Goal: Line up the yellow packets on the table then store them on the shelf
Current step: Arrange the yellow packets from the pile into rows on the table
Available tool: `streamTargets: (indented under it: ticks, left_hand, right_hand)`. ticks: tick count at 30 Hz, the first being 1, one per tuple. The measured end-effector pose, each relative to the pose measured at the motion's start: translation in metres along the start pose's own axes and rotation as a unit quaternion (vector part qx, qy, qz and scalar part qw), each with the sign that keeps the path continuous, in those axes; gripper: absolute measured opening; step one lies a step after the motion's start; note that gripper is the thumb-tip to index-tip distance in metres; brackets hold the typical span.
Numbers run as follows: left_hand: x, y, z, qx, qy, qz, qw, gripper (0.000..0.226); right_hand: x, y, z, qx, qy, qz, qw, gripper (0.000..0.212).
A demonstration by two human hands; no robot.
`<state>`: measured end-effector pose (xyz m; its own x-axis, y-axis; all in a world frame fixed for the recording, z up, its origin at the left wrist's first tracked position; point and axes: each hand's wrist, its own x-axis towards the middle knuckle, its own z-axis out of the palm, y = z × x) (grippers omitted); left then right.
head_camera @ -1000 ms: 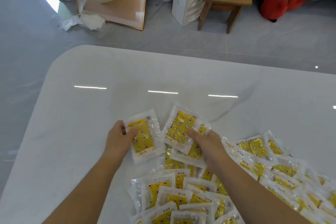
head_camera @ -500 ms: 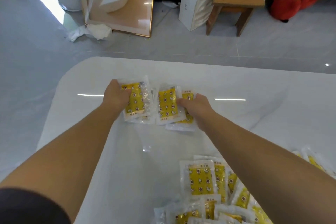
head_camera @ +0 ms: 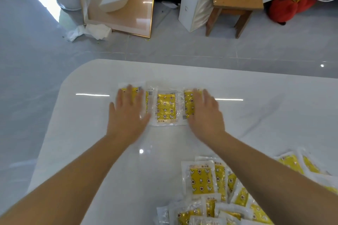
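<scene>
Both my hands lie flat and spread on a short row of yellow packets near the far edge of the white table (head_camera: 76, 133) — gripping nothing, only pressing down. A second ago I was lifting packets out of the heap close to my body; half a second ago I carried them across the table, pinched in each hand. Now they are down and my fingers have let go, so the first stretch of the line is laid.

My left hand (head_camera: 128, 113) covers the leftmost packet (head_camera: 136, 90), my right hand (head_camera: 204, 113) covers most of the rightmost packet (head_camera: 189, 104), and the middle packet (head_camera: 166, 108) lies uncovered between them. A further packet seems tucked between left and middle, edges overlapping — I cannot count them for certain.

The packets sit side by side, each with its long axis running away from me toward the far edge, the printed strip of the middle one at the near end. The row itself runs left to right.

The loose heap (head_camera: 210, 192) waits near my right forearm, well apart from the row. By my reckoning the lining-up has barely begun; no shelf is in view.
</scene>
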<state>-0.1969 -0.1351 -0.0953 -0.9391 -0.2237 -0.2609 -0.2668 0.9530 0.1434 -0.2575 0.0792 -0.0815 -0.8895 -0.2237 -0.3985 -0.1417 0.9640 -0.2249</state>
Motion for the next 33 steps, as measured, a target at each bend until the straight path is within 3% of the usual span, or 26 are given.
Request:
streamTargets:
  ticks: [2,4,9,12,16,19,22,28,31,33]
  left_hand:
    - [-0.026,0.004,0.023,0.062,-0.043,0.09,0.993,0.072]
    - [-0.034,0.007,0.037,0.086,-0.059,0.097,0.99,0.071]
    - [-0.007,0.016,0.033,0.091,-0.073,0.043,0.992,0.069]
    - [-0.017,0.022,0.024,0.089,-0.083,0.038,0.992,0.071]
    - [-0.087,0.036,0.016,0.024,-0.058,0.074,0.995,0.064]
    - [-0.156,0.05,0.02,-0.011,-0.125,0.098,0.987,0.053]
    - [-0.2,0.071,0.033,-0.019,-0.219,0.07,0.973,0.056]
    - [-0.213,0.085,0.048,-0.128,-0.208,-0.026,0.969,0.042]
    - [-0.213,0.084,0.047,-0.297,-0.24,-0.12,0.916,0.028]
    - [-0.214,0.079,0.047,-0.352,-0.24,-0.171,0.889,0.021]
  right_hand:
    - [-0.018,-0.004,0.018,-0.075,-0.068,-0.1,0.99,0.073]
    - [-0.021,-0.006,0.035,-0.114,-0.102,-0.134,0.979,0.068]
    - [-0.002,-0.013,0.041,-0.128,-0.081,-0.104,0.983,0.065]
    - [-0.015,-0.011,0.035,-0.078,-0.073,-0.106,0.989,0.067]
    - [-0.082,0.016,0.026,-0.037,-0.076,-0.099,0.992,0.061]
    - [-0.133,0.046,0.03,-0.054,-0.101,-0.088,0.989,0.061]
    - [-0.149,0.06,0.035,-0.09,-0.1,-0.082,0.987,0.064]
    - [-0.129,0.058,0.041,-0.075,-0.088,-0.041,0.992,0.061]
    - [-0.132,0.059,0.042,0.015,-0.109,-0.015,0.994,0.045]
    - [-0.137,0.063,0.044,0.063,-0.103,-0.011,0.993,0.028]
